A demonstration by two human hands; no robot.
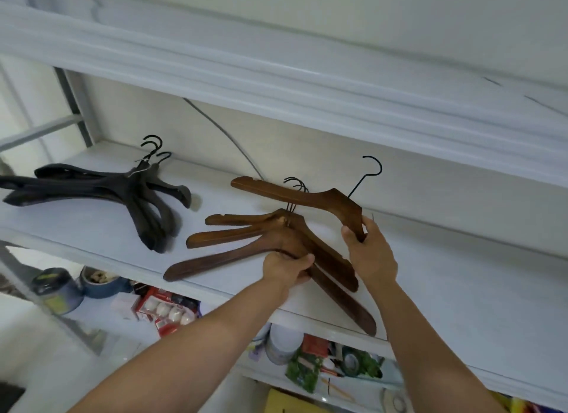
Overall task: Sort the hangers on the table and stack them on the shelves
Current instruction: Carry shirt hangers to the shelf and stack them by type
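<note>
With the black hangers (pixel 101 188) already stacked on the shelf (pixel 461 289), my left hand (pixel 287 266) gripped the fanned brown pile (pixel 239 237) while my right hand (pixel 368 249) clutched another brown hanger (pixel 307 197) just above it, not yet laid down.

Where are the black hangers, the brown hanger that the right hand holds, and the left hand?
black hangers (pixel 135 185): head view, where their necks cross.
raised brown hanger (pixel 333 199): head view, wooden neck below the hook.
left hand (pixel 284 266): head view, back of the hand.

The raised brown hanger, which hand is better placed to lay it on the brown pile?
Right. The right hand grips the raised brown hanger above the brown pile; the left hand is busy holding the pile.
</note>
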